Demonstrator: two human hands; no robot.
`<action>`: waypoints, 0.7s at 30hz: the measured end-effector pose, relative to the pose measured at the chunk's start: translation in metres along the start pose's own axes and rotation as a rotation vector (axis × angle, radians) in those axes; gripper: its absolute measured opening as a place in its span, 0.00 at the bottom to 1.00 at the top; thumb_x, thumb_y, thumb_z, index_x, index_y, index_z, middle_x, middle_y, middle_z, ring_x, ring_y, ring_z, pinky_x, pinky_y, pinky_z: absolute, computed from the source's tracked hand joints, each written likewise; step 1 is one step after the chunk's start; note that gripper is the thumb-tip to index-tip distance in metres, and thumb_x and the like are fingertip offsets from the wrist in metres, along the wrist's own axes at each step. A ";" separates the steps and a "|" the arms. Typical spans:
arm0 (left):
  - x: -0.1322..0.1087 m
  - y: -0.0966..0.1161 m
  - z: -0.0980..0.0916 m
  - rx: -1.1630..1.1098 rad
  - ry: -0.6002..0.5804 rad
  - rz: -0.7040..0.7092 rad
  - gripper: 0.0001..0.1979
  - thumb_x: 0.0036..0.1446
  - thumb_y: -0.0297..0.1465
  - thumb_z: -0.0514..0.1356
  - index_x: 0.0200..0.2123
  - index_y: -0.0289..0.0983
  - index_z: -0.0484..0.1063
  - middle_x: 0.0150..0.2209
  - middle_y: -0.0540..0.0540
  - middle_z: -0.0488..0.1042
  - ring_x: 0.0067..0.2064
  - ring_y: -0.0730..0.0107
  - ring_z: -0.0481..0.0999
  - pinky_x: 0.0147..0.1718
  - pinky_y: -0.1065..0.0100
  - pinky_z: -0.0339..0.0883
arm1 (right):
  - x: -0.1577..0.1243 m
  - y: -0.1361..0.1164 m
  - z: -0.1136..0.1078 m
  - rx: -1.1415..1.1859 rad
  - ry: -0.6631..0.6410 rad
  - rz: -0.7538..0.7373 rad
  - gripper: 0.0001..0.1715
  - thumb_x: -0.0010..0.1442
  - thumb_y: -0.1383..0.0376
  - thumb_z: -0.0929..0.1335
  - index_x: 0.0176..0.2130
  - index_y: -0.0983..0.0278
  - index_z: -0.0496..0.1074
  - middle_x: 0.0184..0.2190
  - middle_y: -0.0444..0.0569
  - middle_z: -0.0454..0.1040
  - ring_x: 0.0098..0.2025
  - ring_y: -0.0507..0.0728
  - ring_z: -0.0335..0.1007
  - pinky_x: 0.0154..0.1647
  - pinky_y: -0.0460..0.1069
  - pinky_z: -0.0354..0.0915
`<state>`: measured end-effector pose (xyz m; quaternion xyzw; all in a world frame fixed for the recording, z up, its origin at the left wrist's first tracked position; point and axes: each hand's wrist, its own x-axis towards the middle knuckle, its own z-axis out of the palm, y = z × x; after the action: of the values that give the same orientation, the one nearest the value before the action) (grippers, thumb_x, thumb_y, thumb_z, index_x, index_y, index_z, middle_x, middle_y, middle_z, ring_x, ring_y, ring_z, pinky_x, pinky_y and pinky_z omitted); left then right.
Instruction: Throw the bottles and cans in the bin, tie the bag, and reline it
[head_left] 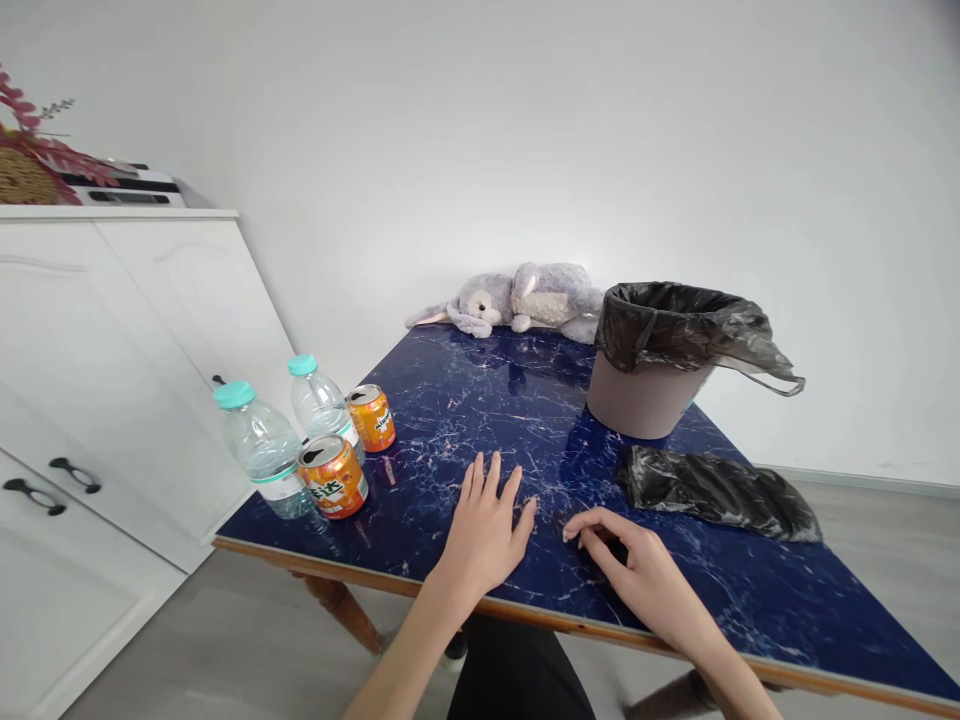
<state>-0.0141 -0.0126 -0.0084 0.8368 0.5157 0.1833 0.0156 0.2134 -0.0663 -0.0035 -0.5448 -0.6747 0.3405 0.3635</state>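
Observation:
My left hand (486, 525) lies flat on the blue marble table (480, 400), fingers stretched out and holding nothing. My right hand (634, 565) rests beside it near the front edge, fingers curled loosely with the fingertips on the tabletop and nothing in them. A folded black bin bag (720, 490) lies just right of and behind the right hand. A bin (645, 395) lined with a black bag (675, 325) stands behind it. Left of my left hand stand two orange cans (334, 478) (372, 417) and two clear bottles (262, 445) (319, 400) with teal caps.
A grey plush toy (517, 300) lies at the table's far edge against the white wall. A white cabinet (112, 380) with dark handles stands to the left, a basket with red leaves (30, 165) on top. Grey floor shows around the table.

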 end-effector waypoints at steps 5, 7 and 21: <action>-0.001 -0.003 0.004 -0.014 0.026 0.013 0.32 0.77 0.50 0.46 0.74 0.38 0.62 0.77 0.34 0.53 0.78 0.36 0.48 0.72 0.34 0.56 | -0.001 -0.002 0.000 -0.001 0.005 -0.001 0.21 0.75 0.50 0.62 0.46 0.56 0.79 0.42 0.50 0.82 0.43 0.61 0.78 0.33 0.50 0.65; -0.001 -0.003 0.005 -0.017 0.030 0.019 0.32 0.77 0.49 0.46 0.74 0.39 0.61 0.78 0.34 0.53 0.78 0.36 0.48 0.72 0.34 0.56 | -0.001 -0.002 0.000 -0.004 0.002 0.003 0.21 0.75 0.49 0.62 0.47 0.56 0.79 0.43 0.50 0.82 0.43 0.61 0.78 0.32 0.50 0.64; -0.001 -0.001 0.002 0.003 0.024 0.014 0.32 0.77 0.49 0.47 0.73 0.37 0.63 0.77 0.33 0.54 0.78 0.36 0.49 0.72 0.35 0.56 | -0.001 -0.002 0.000 -0.003 0.005 -0.002 0.20 0.75 0.50 0.62 0.46 0.56 0.79 0.43 0.49 0.82 0.44 0.60 0.78 0.36 0.50 0.66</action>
<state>-0.0143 -0.0125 -0.0109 0.8380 0.5104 0.1928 0.0068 0.2127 -0.0676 -0.0023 -0.5454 -0.6748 0.3377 0.3649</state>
